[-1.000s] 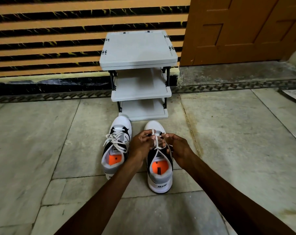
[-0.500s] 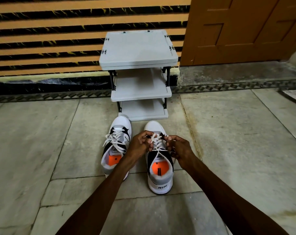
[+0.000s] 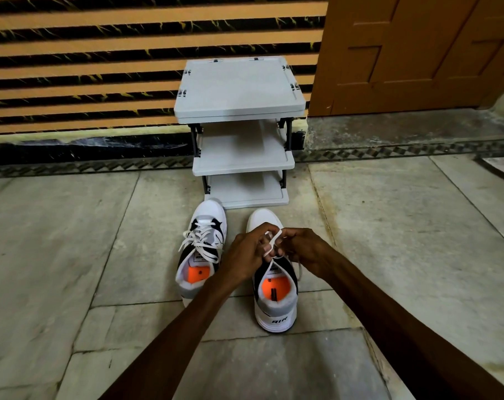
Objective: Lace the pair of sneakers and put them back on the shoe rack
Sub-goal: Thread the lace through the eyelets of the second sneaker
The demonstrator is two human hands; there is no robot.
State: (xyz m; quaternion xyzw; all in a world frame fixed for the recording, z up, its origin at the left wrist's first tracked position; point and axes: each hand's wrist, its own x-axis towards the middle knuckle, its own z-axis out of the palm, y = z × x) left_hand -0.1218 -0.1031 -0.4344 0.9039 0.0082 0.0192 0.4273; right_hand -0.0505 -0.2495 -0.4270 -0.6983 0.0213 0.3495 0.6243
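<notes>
Two white and black sneakers with orange insoles stand side by side on the floor, toes toward the rack. The left sneaker [image 3: 202, 255] has its white lace threaded and loosely tied. Over the tongue of the right sneaker [image 3: 274, 298], my left hand [image 3: 249, 255] and my right hand [image 3: 304, 249] meet, both pinching the white lace [image 3: 274, 241], which loops between the fingers. One lace end hangs down the shoe's right side. The hands hide this shoe's eyelets. The grey three-tier shoe rack [image 3: 239, 111] stands just beyond the toes, its shelves bare.
A striped orange and black wall runs behind the rack. A brown wooden door [image 3: 418, 53] stands at the right, above a raised stone threshold. Pale stone floor tiles spread on both sides of the sneakers.
Both hands have drawn closer together over the right sneaker, and the lace now forms a loop between the fingers. The sneakers and rack have not moved.
</notes>
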